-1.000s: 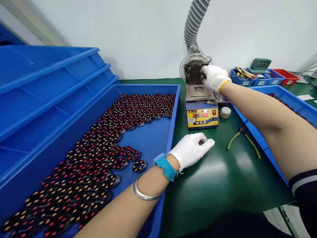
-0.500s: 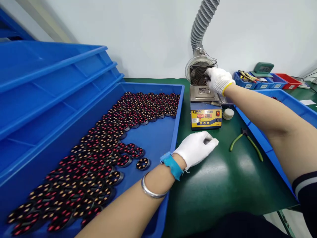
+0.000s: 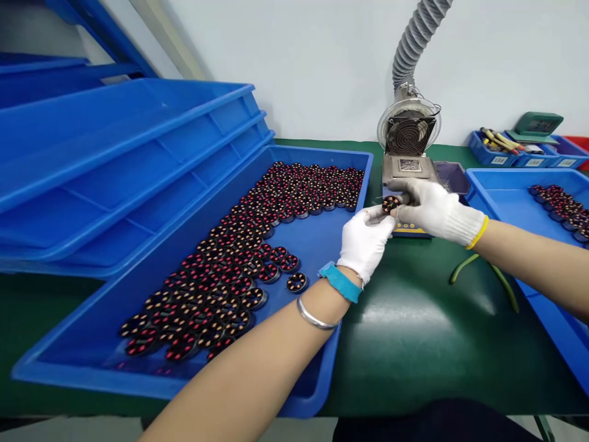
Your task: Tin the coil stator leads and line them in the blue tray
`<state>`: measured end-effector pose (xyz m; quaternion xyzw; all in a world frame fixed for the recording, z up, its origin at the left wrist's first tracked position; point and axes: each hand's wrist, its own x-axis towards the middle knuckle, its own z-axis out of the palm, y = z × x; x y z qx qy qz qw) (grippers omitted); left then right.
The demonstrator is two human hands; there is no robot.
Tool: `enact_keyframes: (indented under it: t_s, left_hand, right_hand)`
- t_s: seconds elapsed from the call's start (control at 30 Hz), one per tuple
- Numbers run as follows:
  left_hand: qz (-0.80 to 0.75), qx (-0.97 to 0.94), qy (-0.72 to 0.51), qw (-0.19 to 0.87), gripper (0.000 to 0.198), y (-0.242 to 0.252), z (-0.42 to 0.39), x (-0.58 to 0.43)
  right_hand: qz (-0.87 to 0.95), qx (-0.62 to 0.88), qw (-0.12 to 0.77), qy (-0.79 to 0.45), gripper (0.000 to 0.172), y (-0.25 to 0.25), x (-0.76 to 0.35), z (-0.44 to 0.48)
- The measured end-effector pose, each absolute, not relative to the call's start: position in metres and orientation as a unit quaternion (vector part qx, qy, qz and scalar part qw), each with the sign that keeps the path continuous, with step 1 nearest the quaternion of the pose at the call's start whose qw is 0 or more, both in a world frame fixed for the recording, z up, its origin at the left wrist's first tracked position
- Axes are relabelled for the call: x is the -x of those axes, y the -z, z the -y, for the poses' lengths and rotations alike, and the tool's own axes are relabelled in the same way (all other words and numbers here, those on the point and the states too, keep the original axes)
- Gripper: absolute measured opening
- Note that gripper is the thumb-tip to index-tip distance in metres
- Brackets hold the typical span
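A small round motor stator (image 3: 391, 204), black with copper-coloured coils, is between my two hands in front of the machine. My right hand (image 3: 430, 205), in a white glove, is closed around it from the right. From the left, my gloved left hand (image 3: 367, 236) pinches at its near edge with thumb and fingers. Behind them stands a solder pot (image 3: 409, 166) with a square opening of grey metal on top. My hands cover most of its yellow front panel. Many similar stators (image 3: 243, 245) with magenta or copper coils lie in the blue tray to the left.
A long blue tray (image 3: 329, 362) lies to the left, with blue trays (image 3: 184, 159) stacked beside it. Green-handled pliers (image 3: 504, 285) lie partly under my right forearm. Another blue tray (image 3: 501, 184) holding stators is at right. A grey hose (image 3: 416, 43) rises behind the solder pot.
My right hand has come back from the solder pot, bringing a stator toward me. My left hand has risen to meet it and now grips it too. The view has turned left.
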<state>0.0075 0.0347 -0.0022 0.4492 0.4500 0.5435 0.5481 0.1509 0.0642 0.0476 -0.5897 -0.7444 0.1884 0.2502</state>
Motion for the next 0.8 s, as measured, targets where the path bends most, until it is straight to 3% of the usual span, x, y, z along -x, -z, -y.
enact_keyframes:
  t_s: [0.17,0.33,0.53,0.8]
  left_hand:
    - [-0.428,-0.452,-0.53,0.576,0.039,0.0,-0.033,-0.006]
    - [-0.43,-0.459,-0.517,0.581,0.042,0.0,-0.033,-0.004]
    - [-0.405,-0.437,-0.583,0.553,0.046,-0.001,-0.036,-0.003]
    - [-0.415,-0.447,-0.591,0.527,0.021,0.002,-0.035,-0.003]
  right_hand:
    - [0.745,0.579,0.208,-0.258,0.041,-0.046,-0.161,-0.06]
    - [0.708,0.573,0.22,-0.35,0.037,-0.05,-0.163,-0.061]
    - [0.727,0.57,0.212,-0.319,0.033,-0.047,-0.158,-0.057]
    - [0.758,0.563,0.182,-0.274,0.039,-0.043,-0.158,-0.056]
